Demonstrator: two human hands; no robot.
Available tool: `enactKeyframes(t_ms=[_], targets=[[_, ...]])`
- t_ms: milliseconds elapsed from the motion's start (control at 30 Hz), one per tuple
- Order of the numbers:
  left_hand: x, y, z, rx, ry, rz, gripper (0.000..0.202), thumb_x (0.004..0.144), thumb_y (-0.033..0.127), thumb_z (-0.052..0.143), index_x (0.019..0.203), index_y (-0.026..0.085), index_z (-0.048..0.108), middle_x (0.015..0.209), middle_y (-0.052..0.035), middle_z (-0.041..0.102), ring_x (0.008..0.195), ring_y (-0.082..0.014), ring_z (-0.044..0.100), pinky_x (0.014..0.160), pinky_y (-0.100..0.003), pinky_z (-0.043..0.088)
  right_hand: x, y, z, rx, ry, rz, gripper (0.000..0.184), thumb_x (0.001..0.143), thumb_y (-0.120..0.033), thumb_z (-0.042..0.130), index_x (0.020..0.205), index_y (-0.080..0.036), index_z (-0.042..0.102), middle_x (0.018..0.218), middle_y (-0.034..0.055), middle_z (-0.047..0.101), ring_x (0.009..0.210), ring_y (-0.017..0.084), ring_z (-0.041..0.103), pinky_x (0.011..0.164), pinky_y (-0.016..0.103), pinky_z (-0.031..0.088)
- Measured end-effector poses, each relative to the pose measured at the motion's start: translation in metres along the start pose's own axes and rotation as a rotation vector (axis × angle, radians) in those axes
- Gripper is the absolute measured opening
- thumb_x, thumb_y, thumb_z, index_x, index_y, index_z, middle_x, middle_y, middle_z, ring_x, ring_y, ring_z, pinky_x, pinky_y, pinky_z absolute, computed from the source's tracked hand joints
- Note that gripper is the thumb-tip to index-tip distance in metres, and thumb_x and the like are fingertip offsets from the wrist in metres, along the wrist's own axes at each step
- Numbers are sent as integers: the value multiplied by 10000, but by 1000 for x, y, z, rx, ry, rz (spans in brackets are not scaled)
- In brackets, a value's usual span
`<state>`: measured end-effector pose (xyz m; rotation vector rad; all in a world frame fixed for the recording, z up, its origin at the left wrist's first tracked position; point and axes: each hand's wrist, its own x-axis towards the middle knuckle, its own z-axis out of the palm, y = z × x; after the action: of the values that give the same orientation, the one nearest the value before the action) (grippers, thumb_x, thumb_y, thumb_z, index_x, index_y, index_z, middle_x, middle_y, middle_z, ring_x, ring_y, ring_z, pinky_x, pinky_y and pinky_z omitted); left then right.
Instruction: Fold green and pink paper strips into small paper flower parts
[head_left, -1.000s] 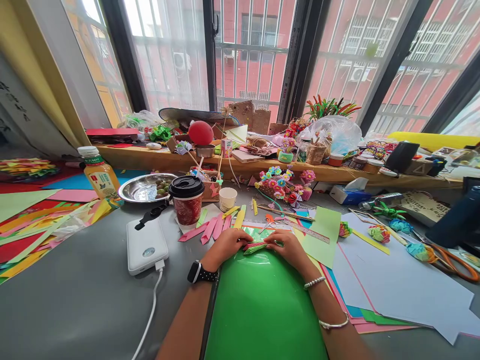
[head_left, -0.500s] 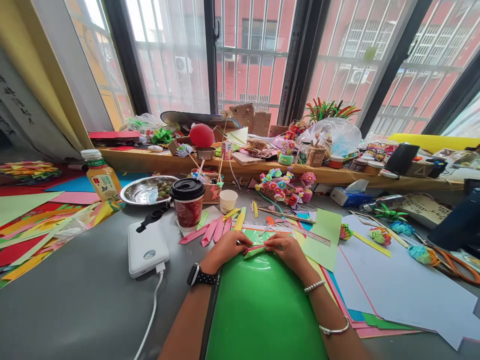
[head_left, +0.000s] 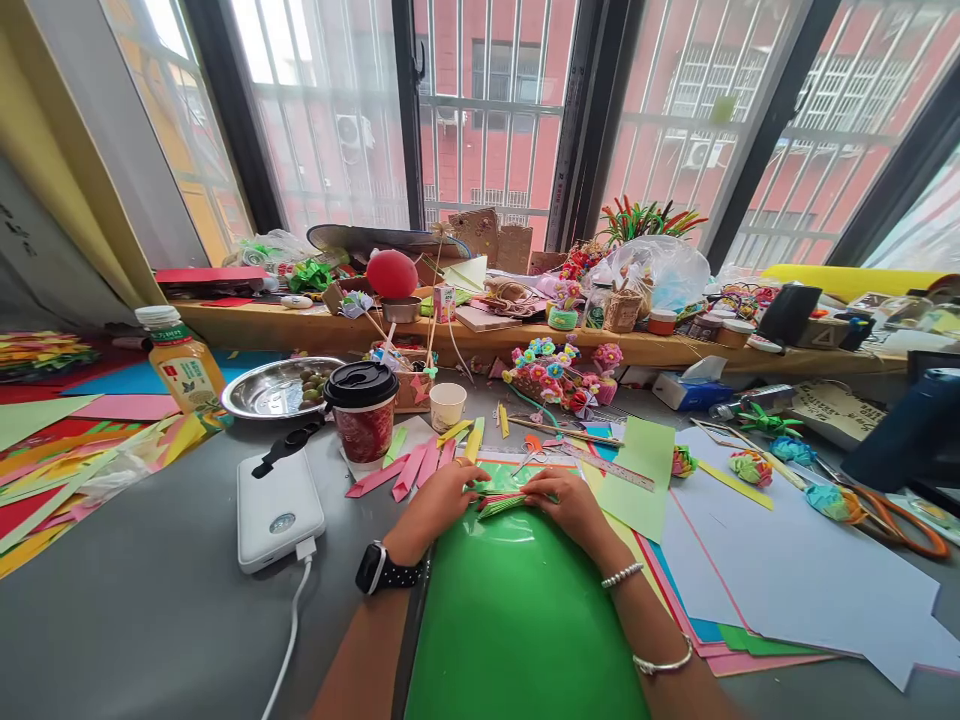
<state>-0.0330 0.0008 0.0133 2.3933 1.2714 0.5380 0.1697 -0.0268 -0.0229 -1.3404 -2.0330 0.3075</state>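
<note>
Over the far end of a glossy green board or folder (head_left: pixel 517 620), a small stack of folded green and pink paper (head_left: pixel 502 504) lies between my two hands. My right hand (head_left: pixel 568 503) has its thumb and fingers closed on the paper's right end. At the left end, my left hand (head_left: pixel 442 503) keeps its fingers curled and pressed to the paper, their tips partly hidden. Scissors (head_left: pixel 529 452) with an orange handle lie just beyond, near a ruler (head_left: pixel 616 468). Folded pink paper strips (head_left: pixel 415 468) are spread left of the hands.
A lidded coffee cup (head_left: pixel 361 415), paper cup (head_left: pixel 448 407) and white power bank (head_left: pixel 280 510) with its cable stand left. Behind are a metal plate (head_left: pixel 251 396) and juice bottle (head_left: pixel 180 360). Paper sheets (head_left: pixel 787 570) and large orange-handled scissors (head_left: pixel 892 520) lie right.
The whole scene has shifted slightly left in view. My hands have drawn a little apart, so more of the folded paper shows between them.
</note>
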Motion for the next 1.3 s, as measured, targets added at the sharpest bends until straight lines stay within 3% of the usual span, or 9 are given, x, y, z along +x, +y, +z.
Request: enactKeyframes(t_ms=[100, 467, 633, 800, 867, 967, 1033, 1100, 1300], targets=[[1, 1, 1, -7, -59, 41, 305, 660, 25, 511, 911, 138, 642, 948, -82, 635, 916, -180, 556, 828, -264, 397, -1, 1, 0, 2, 4, -3, 134, 705, -196, 624, 815, -225, 694, 792, 29, 668, 749, 175, 594, 699, 278, 466], [1, -4, 6, -123, -41, 92, 295, 667, 33, 473, 878, 141, 648, 894, -68, 653, 853, -176, 573, 783, -271, 423, 1, 2, -1, 53, 14, 6, 123, 694, -191, 636, 800, -200, 698, 784, 39, 674, 731, 169, 607, 687, 262, 468], [3, -3, 6, -260, 161, -3, 221, 718, 154, 489, 893, 148, 623, 926, -88, 641, 847, -197, 574, 765, -306, 435, 1, 5, 1, 26, 51, 15, 113, 713, -209, 614, 790, -217, 697, 776, 31, 678, 723, 185, 611, 689, 298, 475], [7, 2, 10, -620, 305, -244, 206, 711, 330, 535, 737, 147, 625, 720, -67, 648, 634, -173, 597, 594, -284, 476, 1, 3, -3, 5, 238, 64, 131, 741, -198, 581, 816, -202, 689, 793, 44, 679, 751, 197, 611, 704, 320, 482], [8, 7, 11, -836, 209, -327, 212, 650, 339, 613, 711, 137, 633, 677, -56, 651, 619, -166, 604, 598, -281, 485, 1, -2, -5, -12, 354, 57, 138, 756, -203, 564, 828, -192, 681, 788, 50, 673, 751, 193, 605, 697, 316, 483], [7, 20, 15, -1159, -23, -369, 336, 500, 264, 747, 797, 136, 655, 827, -74, 673, 754, -182, 620, 708, -289, 481, 1, -13, -5, -101, 509, -21, 151, 779, -199, 532, 853, -184, 663, 797, 60, 656, 785, 199, 584, 703, 322, 476], [7, 30, 18, -1322, -58, -350, 370, 509, 286, 749, 832, 126, 660, 875, -91, 668, 822, -189, 612, 768, -290, 465, 0, -21, -3, -188, 557, -110, 154, 786, -180, 519, 866, -171, 651, 801, 68, 648, 792, 202, 572, 710, 327, 468], [6, 39, 23, -1451, -4, -261, 352, 562, 289, 724, 861, 117, 658, 931, -95, 654, 901, -188, 589, 836, -286, 437, 0, -27, -1, -276, 595, -183, 154, 788, -162, 514, 874, -155, 642, 787, 73, 645, 777, 203, 562, 710, 332, 460], [7, 47, 35, -1621, 257, -359, 260, 522, 248, 752, 709, 98, 652, 760, -62, 669, 778, -160, 612, 848, -297, 434, 0, -38, 4, -410, 643, -313, 143, 796, -148, 505, 866, -150, 629, 761, 66, 649, 728, 189, 547, 683, 319, 452]])
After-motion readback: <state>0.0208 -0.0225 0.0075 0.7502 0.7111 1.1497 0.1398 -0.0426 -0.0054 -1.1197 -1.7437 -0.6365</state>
